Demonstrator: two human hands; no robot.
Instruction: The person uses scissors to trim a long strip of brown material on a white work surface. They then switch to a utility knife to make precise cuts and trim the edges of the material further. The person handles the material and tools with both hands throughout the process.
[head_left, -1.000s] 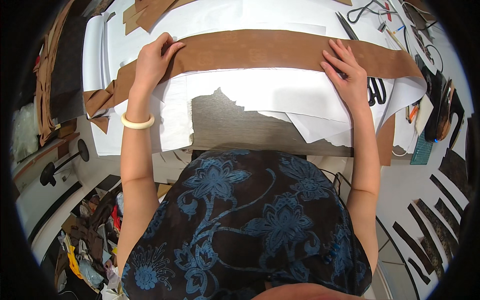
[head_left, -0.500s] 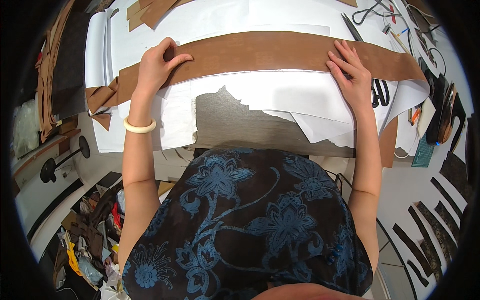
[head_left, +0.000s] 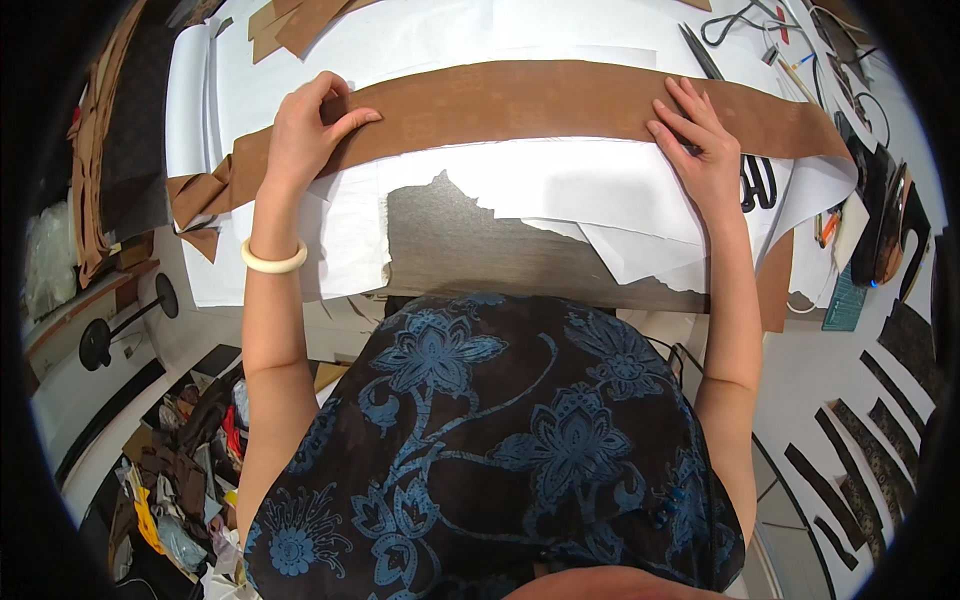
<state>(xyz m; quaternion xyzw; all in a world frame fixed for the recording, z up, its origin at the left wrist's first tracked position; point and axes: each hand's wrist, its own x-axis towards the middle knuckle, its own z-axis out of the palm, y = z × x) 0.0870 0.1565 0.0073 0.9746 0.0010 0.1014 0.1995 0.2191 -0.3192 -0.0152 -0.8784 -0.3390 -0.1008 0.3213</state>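
Note:
A long brown fabric strip (head_left: 520, 100) lies across the table in a gentle arch, its left end folded over in angular flaps. My left hand (head_left: 302, 130), with a cream bangle (head_left: 274, 257) on its wrist, rests on the strip's left part. The fingers there are curled and the thumb is stretched out apart from them; some fingertips are hidden. Over on the right, my right hand (head_left: 700, 140) lies flat on the strip with fingers spread. White paper (head_left: 600, 175) shows beneath and below the strip. Black scissor handles (head_left: 758, 184) stick out beside my right hand, the blades (head_left: 700, 50) beyond the strip.
Brown offcuts (head_left: 315, 22) lie at the far left of the table. A paper roll (head_left: 190, 100) stands along the left edge. A dark iron (head_left: 893, 225) and green mat (head_left: 843, 300) sit at the right. Scraps are heaped (head_left: 180, 450) at lower left; dark strips (head_left: 825, 495) lie lower right.
Almost nothing differs. The whole view has shifted slightly, and both hands keep their places on the brown fabric strip.

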